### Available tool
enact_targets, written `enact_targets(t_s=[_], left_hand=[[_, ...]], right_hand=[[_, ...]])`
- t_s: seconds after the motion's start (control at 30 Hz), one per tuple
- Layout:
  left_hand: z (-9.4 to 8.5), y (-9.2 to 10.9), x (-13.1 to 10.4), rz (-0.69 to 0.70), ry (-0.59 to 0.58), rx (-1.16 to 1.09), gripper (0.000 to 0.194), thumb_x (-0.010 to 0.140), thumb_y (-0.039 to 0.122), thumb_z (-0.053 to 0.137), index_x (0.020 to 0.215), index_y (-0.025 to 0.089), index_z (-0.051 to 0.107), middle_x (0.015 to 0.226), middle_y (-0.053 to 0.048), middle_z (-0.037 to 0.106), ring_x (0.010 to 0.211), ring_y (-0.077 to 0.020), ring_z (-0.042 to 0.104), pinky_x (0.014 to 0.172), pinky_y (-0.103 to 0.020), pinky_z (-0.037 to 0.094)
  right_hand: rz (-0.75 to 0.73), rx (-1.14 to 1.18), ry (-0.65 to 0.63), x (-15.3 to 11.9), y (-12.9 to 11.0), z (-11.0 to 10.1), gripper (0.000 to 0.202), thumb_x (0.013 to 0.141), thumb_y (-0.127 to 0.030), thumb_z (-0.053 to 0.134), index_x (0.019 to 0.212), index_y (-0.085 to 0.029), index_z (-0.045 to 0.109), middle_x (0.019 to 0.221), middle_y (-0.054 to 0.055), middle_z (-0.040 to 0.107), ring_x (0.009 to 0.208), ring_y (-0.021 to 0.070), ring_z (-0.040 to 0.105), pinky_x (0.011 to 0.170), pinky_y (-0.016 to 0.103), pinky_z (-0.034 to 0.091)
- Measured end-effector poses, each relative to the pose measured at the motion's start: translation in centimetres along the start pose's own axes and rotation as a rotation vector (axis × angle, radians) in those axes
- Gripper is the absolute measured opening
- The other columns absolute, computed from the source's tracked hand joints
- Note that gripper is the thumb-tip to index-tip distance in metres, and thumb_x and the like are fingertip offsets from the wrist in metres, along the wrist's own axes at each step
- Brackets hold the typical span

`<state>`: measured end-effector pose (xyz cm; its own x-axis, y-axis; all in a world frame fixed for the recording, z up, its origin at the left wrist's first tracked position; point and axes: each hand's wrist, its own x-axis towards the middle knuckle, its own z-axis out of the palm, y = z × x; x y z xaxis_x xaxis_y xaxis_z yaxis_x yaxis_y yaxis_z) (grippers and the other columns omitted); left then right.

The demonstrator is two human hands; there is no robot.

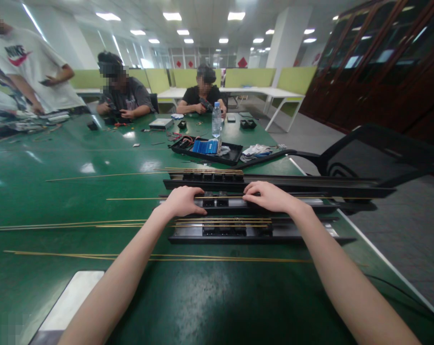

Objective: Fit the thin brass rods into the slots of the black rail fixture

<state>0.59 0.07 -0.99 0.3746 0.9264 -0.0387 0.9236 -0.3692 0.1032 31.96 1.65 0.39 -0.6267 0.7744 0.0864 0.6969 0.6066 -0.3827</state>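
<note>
Across middle rail (235,203) on tabletop (73,203): left hand (181,200) open, thumb and fingers parted beside black blocks (222,201). Right hand (269,195) has fingertips bunched at thin rod (131,199); grip unclear. Rod handling apparently in hand; light, steady touch called for.

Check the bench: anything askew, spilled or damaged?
No spill or damage visible. Just mildly untidy: loose brass-coloured rods lie unevenly on the green table, nearer than the black rails, and crumpled white cloth sits beside the black tray.
</note>
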Motion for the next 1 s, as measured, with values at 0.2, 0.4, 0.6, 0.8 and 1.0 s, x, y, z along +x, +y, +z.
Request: enact_targets(t_s=[0.2,0.4,0.6,0.8,1.0], left_hand=[[0.0,0.0,0.0,-0.005,-0.005,0.004,0.079,0.065,0.073,0.066,0.13,0.027,0.062,0.123,-0.007,0.071,0.111,-0.0327,0.065,0.093,-0.04,0.051],[0.0,-0.1,0.1,-0.008,-0.004,0.001,0.079,0.065,0.074,0.066,0.13,0.029,0.062,0.122,-0.007,0.071,0.11,-0.032,0.066,0.092,-0.039,0.051],[-0.1,-0.1,-0.1,-0.007,0.0,-0.004,0.077,0.065,0.072,0.067,0.128,0.029,0.063,0.12,-0.007,0.072,0.109,-0.0318,0.066,0.091,-0.039,0.051],[-0.1,-0.3,-0.2,0.006,0.02,-0.012,0.076,0.064,0.071,0.067,0.127,0.029,0.063,0.119,-0.007,0.072,0.108,-0.032,0.066,0.09,-0.039,0.051],[0.0,-0.3,-0.1,0.007,0.019,-0.013,0.076,0.064,0.07,0.068,0.127,0.029,0.064,0.119,-0.007,0.072,0.107,-0.0326,0.067,0.089,-0.04,0.052]], right_hand=[[-0.023,-0.02,0.05,0.3,-0.4,0.3,0.034,0.093,-0.043,0.054,0.084,-0.02,0.078,0.104,0.006,0.074,0.094,0.021,0.066,0.089,0.03,0.048],[0.069,-0.099,0.113,0.9,-2.2,1.0,0.039,0.095,-0.048,0.051,0.083,-0.022,0.077,0.096,0.005,0.075,0.088,0.022,0.067,0.078,0.03,0.046],[0.109,-0.187,0.105,1.9,-3.9,2.5,0.041,0.096,-0.048,0.049,0.08,-0.023,0.077,0.087,0.005,0.077,0.085,0.0221,0.067,0.077,0.031,0.042],[0.051,-0.224,0.154,3.1,-5.5,4.7,0.044,0.101,-0.042,0.042,0.081,-0.02,0.073,0.083,0.006,0.075,0.081,0.0202,0.066,0.075,0.03,0.04],[0.039,-0.238,0.158,2.9,-5.2,4.7,0.041,0.101,-0.042,0.043,0.085,-0.02,0.074,0.087,0.006,0.075,0.083,0.0204,0.065,0.075,0.03,0.04]])
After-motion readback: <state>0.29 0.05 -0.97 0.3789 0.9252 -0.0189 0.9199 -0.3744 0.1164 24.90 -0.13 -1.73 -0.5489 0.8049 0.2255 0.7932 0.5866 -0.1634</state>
